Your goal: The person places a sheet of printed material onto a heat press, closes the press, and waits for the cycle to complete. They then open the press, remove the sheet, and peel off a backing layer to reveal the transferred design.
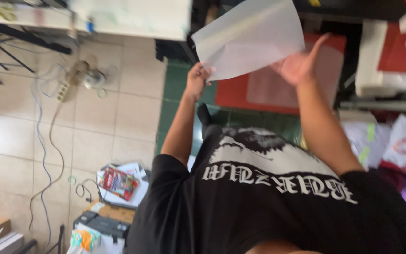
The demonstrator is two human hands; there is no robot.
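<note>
Left hand (197, 77) pinching thin translucent sheet (250, 37) edge; right hand (299, 66) fingers spread, flat behind sheet, above red mat (233, 91)

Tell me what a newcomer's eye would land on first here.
First, the translucent white sheet held up at top centre, the left hand pinching its lower corner and the right hand open behind its right edge. Next, the black printed T-shirt filling the lower right, and the red pad beneath the sheet.
</note>
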